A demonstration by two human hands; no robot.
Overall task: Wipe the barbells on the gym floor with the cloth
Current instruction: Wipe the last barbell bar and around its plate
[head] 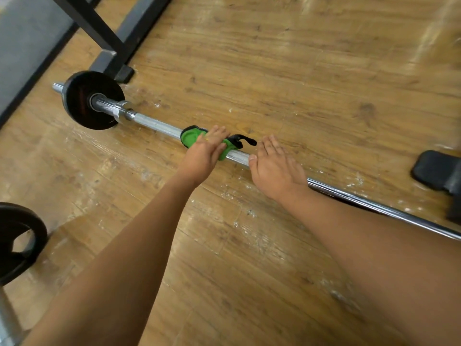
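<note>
I keep the left hand grasping the green-and-black cloth around the long chrome steel barbell, which lies across the wooden gym floor toward its left edge. The right hand, fingers released flat, presses the bar, probably against rolling.

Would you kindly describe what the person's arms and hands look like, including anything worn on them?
The left forearm and right forearm are bare to the picture's edge, with no sleeves showing. The left hand and right hand wear no gloves, and neither wrist carries a watch or band. Rings are too small to tell.
</note>
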